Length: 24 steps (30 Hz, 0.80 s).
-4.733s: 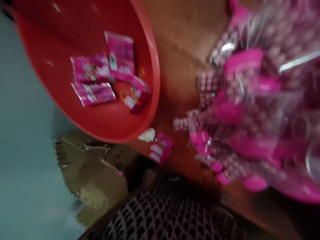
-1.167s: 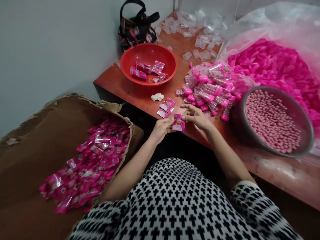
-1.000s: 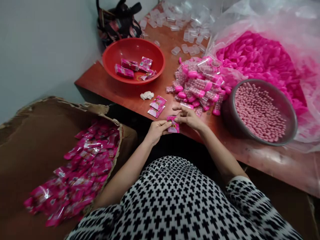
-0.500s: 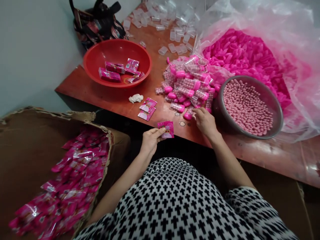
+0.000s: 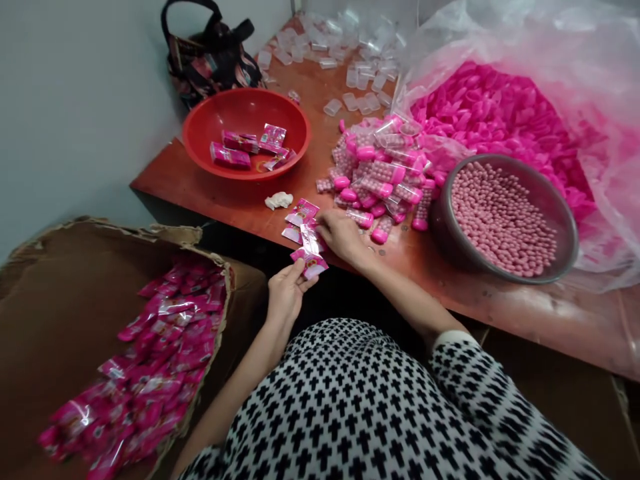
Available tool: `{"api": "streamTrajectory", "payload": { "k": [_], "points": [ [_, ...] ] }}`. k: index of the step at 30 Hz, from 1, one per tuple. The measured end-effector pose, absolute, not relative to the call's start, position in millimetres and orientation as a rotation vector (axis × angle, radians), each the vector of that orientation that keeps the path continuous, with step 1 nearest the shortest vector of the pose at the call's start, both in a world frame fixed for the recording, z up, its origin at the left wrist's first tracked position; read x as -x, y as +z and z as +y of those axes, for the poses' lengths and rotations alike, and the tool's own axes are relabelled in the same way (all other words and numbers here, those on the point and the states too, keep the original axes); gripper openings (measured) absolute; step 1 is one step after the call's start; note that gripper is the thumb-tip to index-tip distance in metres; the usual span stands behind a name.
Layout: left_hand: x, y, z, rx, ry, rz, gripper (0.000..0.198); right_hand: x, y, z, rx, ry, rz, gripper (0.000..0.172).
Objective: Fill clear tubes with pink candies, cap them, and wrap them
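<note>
Near the table's front edge my left hand [image 5: 286, 291] pinches a pink sachet [image 5: 311, 262] by its lower end. My right hand [image 5: 340, 233] is at the sachet's upper end, its fingers closed by the shiny part; their tips are partly hidden. Just behind lie pink printed packets [image 5: 303, 210] on the table, beside a crumpled white lump [image 5: 279, 200]. To the right of my right hand is a heap of clear tubes with pink caps [image 5: 383, 170], filled with small pink balls.
A red bowl [image 5: 200, 157] holds several packets. The grey bowl [image 5: 567, 250] at right contains pink balls. Behind it, a plastic bag [image 5: 613, 87] holds pink caps. Clear empty tubes [image 5: 367, 103] lie at the back. A cardboard box [image 5: 50, 280] at lower left contains sachets. A patterned handbag [image 5: 215, 70] stands behind.
My right hand has moved left from the filled tubes to the sachet. My left hand has shifted slightly left and down, and the sachet now looks longer and shiny. The view has shifted slightly.
</note>
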<state>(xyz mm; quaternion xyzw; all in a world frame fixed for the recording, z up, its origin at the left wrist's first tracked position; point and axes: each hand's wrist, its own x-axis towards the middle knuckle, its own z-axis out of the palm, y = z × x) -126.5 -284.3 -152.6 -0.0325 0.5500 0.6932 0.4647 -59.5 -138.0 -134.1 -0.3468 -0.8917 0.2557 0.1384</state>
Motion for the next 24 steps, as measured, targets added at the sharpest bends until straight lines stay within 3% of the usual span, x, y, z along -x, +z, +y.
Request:
{"api": "streamTrajectory", "payload": {
  "k": [7,17,21,24],
  "points": [
    [130.4,-154.3,-282.9,0.070,1.663,1.382,0.033,14.7,-113.9,-116.3,0.815,0.338,-2.751,0.039],
    [112.9,-143.9,-267.8,0.158,1.633,1.197,0.033,-75.5,-103.7,-80.9,0.721,-0.140,-3.133,0.036],
    [109.3,-142.9,-259.8,0.259,1.728,1.069,0.027,-82.8,-102.0,-95.8,1.002,0.042,-2.997,0.021],
    [105.6,-140.9,-252.9,0.317,1.764,0.969,0.021,-84.0,-104.2,-125.6,1.319,0.523,-2.574,0.025]
  ]
}}
